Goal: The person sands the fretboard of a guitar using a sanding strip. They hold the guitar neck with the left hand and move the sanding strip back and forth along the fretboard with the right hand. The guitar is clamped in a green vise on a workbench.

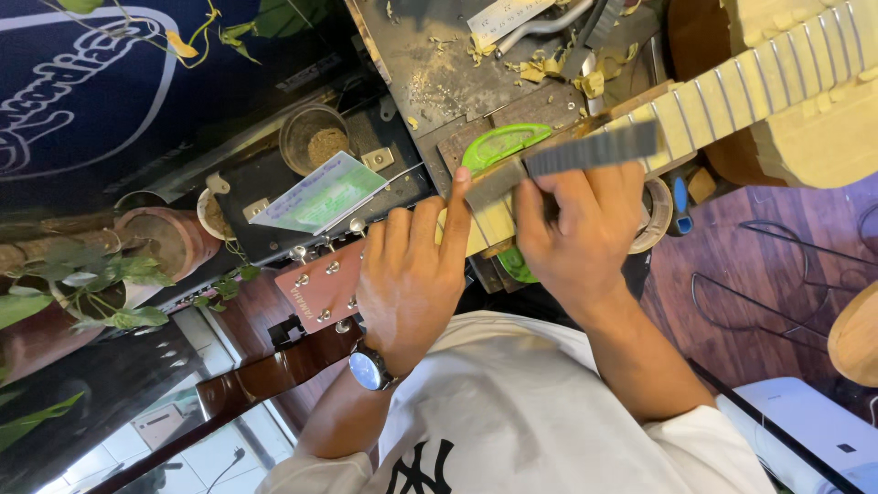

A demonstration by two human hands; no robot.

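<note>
A guitar lies across the bench, its reddish headstock (320,285) at lower left and its pale body (823,110) at upper right. Pale tape covers the fretboard (732,91) between the bare frets. A long dark flat file (594,148) rests on the neck near the headstock end. My left hand (407,274), with a watch on the wrist, curls over the neck, and its index finger lies stretched along the file's near end. My right hand (576,229) grips the file from the side, fingers under its edge.
A green tool (501,142) sits under the neck. The metal bench top (430,64) holds wood shavings and a ruler. A paper card (320,194) and a round cup (313,137) lie at left, beside potted plants (101,274). A white device (805,430) is at lower right.
</note>
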